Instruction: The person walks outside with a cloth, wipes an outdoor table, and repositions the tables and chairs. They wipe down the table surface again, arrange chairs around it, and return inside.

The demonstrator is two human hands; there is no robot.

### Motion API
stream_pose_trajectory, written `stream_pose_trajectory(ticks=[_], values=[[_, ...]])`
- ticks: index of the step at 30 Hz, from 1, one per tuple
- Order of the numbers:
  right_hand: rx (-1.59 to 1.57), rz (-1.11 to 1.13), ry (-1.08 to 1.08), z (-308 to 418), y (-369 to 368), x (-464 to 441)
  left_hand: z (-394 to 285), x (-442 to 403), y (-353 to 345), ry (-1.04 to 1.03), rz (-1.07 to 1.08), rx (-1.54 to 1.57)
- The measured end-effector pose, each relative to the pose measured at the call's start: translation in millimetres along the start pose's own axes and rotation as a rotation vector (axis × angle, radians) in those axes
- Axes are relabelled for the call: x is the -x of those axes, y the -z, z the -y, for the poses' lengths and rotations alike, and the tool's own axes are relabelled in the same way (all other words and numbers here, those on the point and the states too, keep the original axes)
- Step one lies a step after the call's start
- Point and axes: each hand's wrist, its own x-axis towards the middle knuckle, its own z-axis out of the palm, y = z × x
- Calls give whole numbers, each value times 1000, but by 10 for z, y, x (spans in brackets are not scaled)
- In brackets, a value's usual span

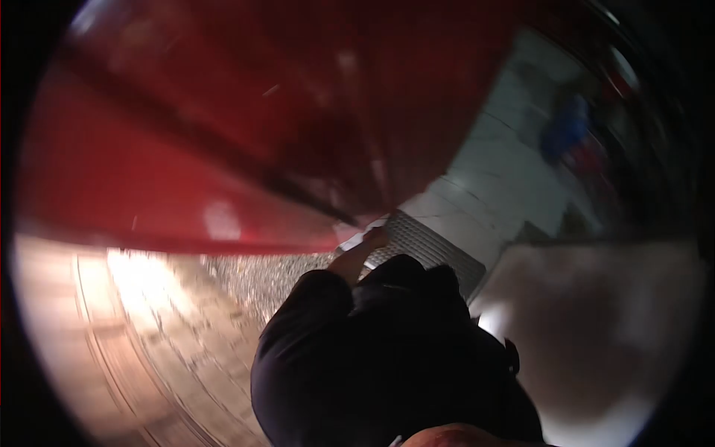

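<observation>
My left hand [376, 238] reaches out from a dark sleeve [309, 305], close to the lower edge of a large red panel [246, 141]. Blur smears its fingers, so I cannot tell whether they hold the panel's edge. Just beyond it lies a grey ribbed mat [432, 249]. At the bottom edge of the view is a patch of bare skin [458, 436]; whether it belongs to my right hand or arm is unclear, and no fingers show there.
Brick-like paving [194, 350] and a gravelly strip [257, 279] lie at lower left. Pale floor tiles [491, 179] stretch behind the mat. A blurred blue item [570, 130] is at upper right, above a large brownish-grey surface [603, 320].
</observation>
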Motion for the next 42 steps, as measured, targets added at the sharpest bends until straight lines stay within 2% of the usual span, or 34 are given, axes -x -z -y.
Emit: stream_pose_trajectory(ticks=[1,4,6,12,13,14,16,22,24,26,27,28,30,31,33,36,37,42], values=[[-55,-21,-46,17,-8,115,-72,-79,123,15,44,-59],[-177,-78,-164,214,98,287,-187,-384,380,-126,117,-104],[-275,-148,-195,419,544,294,-278,-747,382,-153,168,-118],[-394,-286,-225,673,1666,-296,-1500,-1595,1243,-52,346,26],[-373,-291,-202,640,1786,-489,-1662,-1804,1326,-228,284,-41],[-351,-305,-175,597,1969,-688,-1850,-1959,1423,-97,291,76],[-359,-332,-134,587,2390,-890,-2218,-2272,1683,-64,349,112],[-500,-417,-53,685,3708,-1640,-3099,-3051,2356,-35,314,313],[-610,-414,37,936,4244,-1846,-3276,-3330,2434,29,342,547],[-994,-266,71,1393,4794,-2084,-3461,-3662,2648,157,411,867],[-1219,-167,215,1739,5178,-2119,-3578,-3866,2838,203,482,1056],[-1443,-52,349,2054,5506,-2131,-3727,-3982,3106,247,555,1245],[-1456,8,407,2587,5950,-2442,-3964,-4213,3810,283,891,1709],[-1466,37,429,2776,6084,-2592,-4052,-4326,4030,195,883,1866],[-1286,94,479,3028,6330,-3003,-4286,-4693,4426,-35,843,2167],[-1129,173,457,3288,6718,-3422,-4240,-5465,4530,-43,522,1717],[-1132,231,428,3340,6855,-3557,-4281,-5577,4739,35,432,1623],[-1219,408,348,3711,7453,-4163,-4224,-6256,5191,103,310,1582]])
